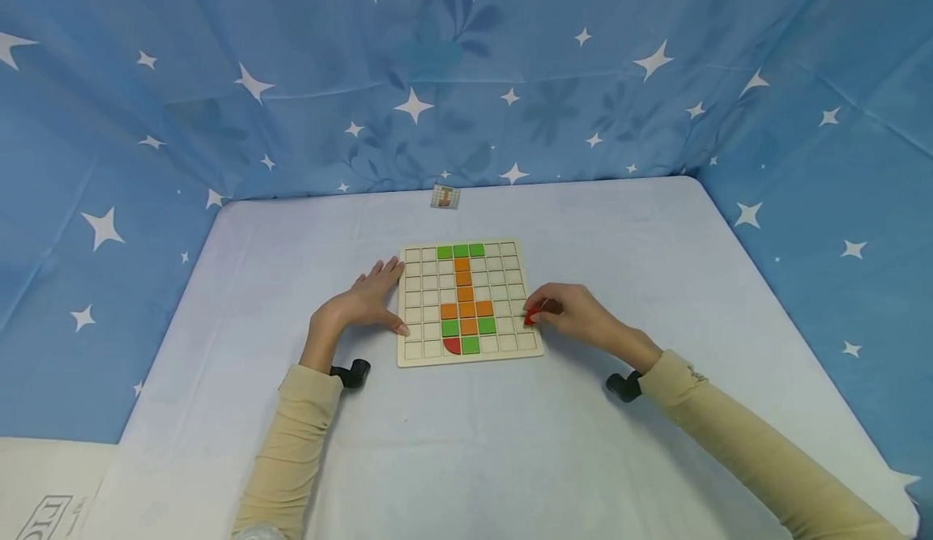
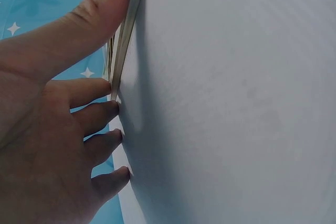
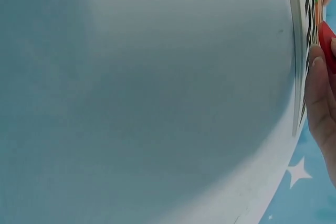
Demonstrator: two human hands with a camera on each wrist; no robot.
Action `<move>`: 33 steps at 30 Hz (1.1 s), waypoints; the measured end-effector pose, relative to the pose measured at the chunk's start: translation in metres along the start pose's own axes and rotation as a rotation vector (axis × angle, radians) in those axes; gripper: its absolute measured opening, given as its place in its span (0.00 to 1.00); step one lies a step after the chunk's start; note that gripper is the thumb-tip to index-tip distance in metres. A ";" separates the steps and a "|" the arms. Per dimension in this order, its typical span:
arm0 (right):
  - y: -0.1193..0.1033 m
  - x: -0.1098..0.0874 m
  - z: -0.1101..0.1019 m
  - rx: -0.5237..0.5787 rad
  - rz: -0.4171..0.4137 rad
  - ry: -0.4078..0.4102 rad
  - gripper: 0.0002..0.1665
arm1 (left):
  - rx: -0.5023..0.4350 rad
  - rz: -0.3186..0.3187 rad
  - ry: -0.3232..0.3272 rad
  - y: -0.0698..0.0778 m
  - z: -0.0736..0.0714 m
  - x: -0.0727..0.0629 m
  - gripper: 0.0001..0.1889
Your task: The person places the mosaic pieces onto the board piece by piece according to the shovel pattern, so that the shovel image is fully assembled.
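Note:
A pale wooden grid board point(image 1: 510, 281) lies on the table, with green squares point(image 1: 470, 345), orange squares point(image 1: 466, 309) and one red quarter-round tile point(image 1: 452, 346) set in its cells. At the board's left edge rests my left hand point(image 1: 362, 299), fingers spread and straight, the thumb touching near the lower left corner. In the left wrist view its thumb point(image 2: 89, 24) lies along the board's edge. My right hand point(image 1: 579, 313) pinches a red tile point(image 1: 533, 315) over the board's right side. The right wrist view catches only part of that red tile point(image 3: 327, 45), so its full outline is hidden.
A small pattern card point(image 1: 445, 197) lies near the table's far edge, behind the board. White cloth covers the table point(image 1: 466, 443). Blue star-printed curtains point(image 1: 466, 62) stand at the back and sides. A black wrist-camera mount point(image 1: 624, 387) juts from the right wrist.

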State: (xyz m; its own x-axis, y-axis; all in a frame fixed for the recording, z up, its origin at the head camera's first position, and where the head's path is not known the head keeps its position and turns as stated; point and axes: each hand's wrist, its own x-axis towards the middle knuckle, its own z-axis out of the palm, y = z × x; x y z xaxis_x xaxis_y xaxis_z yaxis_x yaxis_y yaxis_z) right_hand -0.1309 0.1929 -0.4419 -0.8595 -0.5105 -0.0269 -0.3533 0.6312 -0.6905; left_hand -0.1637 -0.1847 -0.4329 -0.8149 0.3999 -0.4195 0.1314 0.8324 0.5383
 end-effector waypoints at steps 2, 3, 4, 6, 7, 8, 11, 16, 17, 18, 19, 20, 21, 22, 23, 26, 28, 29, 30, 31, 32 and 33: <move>-0.002 0.000 0.001 0.007 -0.002 -0.006 0.10 | 0.004 -0.004 -0.002 0.000 0.000 0.000 0.65; -0.003 0.001 0.002 0.012 -0.005 -0.009 0.10 | 0.007 -0.005 -0.003 0.000 0.000 0.000 0.65; -0.004 0.001 0.003 0.020 -0.008 -0.012 0.10 | 0.011 -0.006 -0.004 0.000 0.001 0.000 0.65; -0.006 0.001 0.004 0.031 -0.018 -0.019 0.10 | 0.016 -0.007 -0.005 -0.001 0.001 0.001 0.65; -0.007 0.002 0.005 0.041 -0.024 -0.023 0.10 | 0.019 -0.008 -0.006 -0.001 0.001 0.001 0.65; -0.008 0.002 0.006 0.051 -0.031 -0.029 0.10 | 0.021 -0.008 -0.006 -0.001 0.001 0.001 0.65; -0.008 0.005 0.010 0.058 -0.055 -0.048 0.08 | 0.021 -0.010 -0.006 -0.002 0.001 0.001 0.65; -0.013 0.009 0.016 0.054 -0.072 -0.081 0.08 | 0.016 -0.012 -0.003 -0.002 0.001 0.001 0.65; -0.015 0.010 0.017 0.052 -0.075 -0.086 0.08 | 0.016 -0.013 -0.003 -0.002 0.001 0.001 0.65; -0.016 0.010 0.018 0.053 -0.078 -0.091 0.08 | 0.017 -0.013 -0.002 -0.002 0.001 0.001 0.65; -0.017 0.011 0.019 0.056 -0.080 -0.097 0.08 | 0.017 -0.013 -0.002 -0.002 0.001 0.001 0.65; -0.019 0.011 0.019 0.059 -0.083 -0.104 0.08 | 0.018 -0.014 -0.001 -0.002 0.001 0.001 0.65; -0.020 0.012 0.020 0.066 -0.086 -0.112 0.08 | 0.019 -0.014 0.000 -0.001 0.001 0.001 0.65; -0.021 0.013 0.021 0.072 -0.087 -0.120 0.08 | 0.021 -0.014 0.001 -0.001 0.000 0.001 0.64; -0.021 0.014 0.023 0.075 -0.090 -0.126 0.08 | 0.021 -0.014 0.001 -0.001 0.000 0.001 0.64; -0.024 0.018 0.027 0.080 -0.096 -0.154 0.06 | 0.018 -0.011 0.002 0.000 0.000 0.001 0.64; -0.025 0.020 0.030 0.076 -0.097 -0.171 0.06 | 0.018 -0.010 0.001 0.001 0.000 0.000 0.64; -0.026 0.021 0.032 0.067 -0.100 -0.179 0.05 | 0.018 -0.010 0.001 0.001 0.000 0.000 0.64; -0.026 0.022 0.033 0.060 -0.099 -0.186 0.04 | 0.019 -0.010 0.000 0.001 0.000 0.000 0.64; -0.027 0.023 0.035 0.051 -0.103 -0.192 0.04 | 0.021 -0.010 0.000 0.001 0.000 0.000 0.64; -0.028 0.024 0.036 0.042 -0.104 -0.194 0.03 | 0.021 -0.009 0.000 0.001 0.000 0.000 0.64; -0.029 0.025 0.037 0.028 -0.111 -0.193 0.02 | 0.022 -0.009 0.000 0.001 0.000 0.000 0.64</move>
State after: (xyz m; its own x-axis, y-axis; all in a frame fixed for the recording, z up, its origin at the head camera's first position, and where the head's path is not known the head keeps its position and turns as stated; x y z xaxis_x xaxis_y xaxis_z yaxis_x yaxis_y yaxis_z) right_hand -0.1281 0.1401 -0.4492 -0.7281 -0.6801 -0.0858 -0.4290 0.5496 -0.7168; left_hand -0.1637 -0.1837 -0.4319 -0.8160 0.3923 -0.4246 0.1362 0.8443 0.5183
